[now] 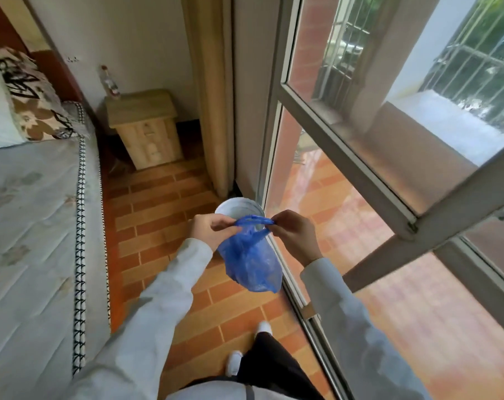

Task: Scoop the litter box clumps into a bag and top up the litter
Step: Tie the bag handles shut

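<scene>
Both hands are up in front of the chest, each gripping a handle loop of a blue plastic bag [250, 261]. Left hand [208, 230] has its fingers curled around the left loop, knuckles up; right hand [295, 233] pinches the right loop between thumb and fingers. The handles are pulled taut between the two hands, and the bag body hangs below them, bulging at the bottom, clear of the floor. Contents can't be made out through the plastic. Directly behind the hands a white round bin [239, 207] stands on the orange tiled floor [158, 203], just beside the sliding door frame [269, 157]; the bag's top edge overlaps its rim in view, can't tell if they touch. Both arms are in pale grey sleeves [155, 313]. Below, dark trousers and two white shoes [234, 360] stand on the tiles. Left side: bed [28, 226] with grey quilted cover, white pillow and patterned cushion at its head. Far corner: wooden nightstand [142, 125] with a clear bottle [109, 82] on top, beige curtain [213, 96] hanging next to it. Right side: glass door panel swung open, balcony with window grille beyond.
</scene>
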### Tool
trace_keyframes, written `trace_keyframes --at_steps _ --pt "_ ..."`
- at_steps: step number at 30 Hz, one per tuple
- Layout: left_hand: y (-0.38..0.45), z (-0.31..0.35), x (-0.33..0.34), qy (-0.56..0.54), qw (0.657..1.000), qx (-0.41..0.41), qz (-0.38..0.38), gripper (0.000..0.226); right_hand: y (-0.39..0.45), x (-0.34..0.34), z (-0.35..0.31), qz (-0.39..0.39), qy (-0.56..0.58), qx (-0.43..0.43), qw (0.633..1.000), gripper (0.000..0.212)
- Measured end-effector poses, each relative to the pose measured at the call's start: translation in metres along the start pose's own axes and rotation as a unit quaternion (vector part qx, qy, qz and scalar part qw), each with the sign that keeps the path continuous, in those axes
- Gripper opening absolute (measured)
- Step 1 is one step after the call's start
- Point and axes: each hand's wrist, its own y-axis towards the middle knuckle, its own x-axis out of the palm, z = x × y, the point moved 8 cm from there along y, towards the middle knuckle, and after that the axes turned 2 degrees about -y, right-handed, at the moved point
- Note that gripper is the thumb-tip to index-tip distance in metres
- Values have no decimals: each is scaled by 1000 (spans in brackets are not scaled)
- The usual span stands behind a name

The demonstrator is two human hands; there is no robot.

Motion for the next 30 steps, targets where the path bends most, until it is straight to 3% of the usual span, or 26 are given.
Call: trace_keyframes --at_steps 13,20,24,30 --pt "227 -22 19 -8 994 -102 27 26 248 61 46 -110 -74 45 990 10" --pt "302 -73 36 -14 981 -190 20 32 323 106 87 -152 -150 122 969 14" --pt "340 -118 50 -21 970 -242 10 35 355 141 112 -200 -221 121 947 19" --pt "385 -184 79 28 965 -260 -13 36 384 182 185 -189 -212 161 945 11"
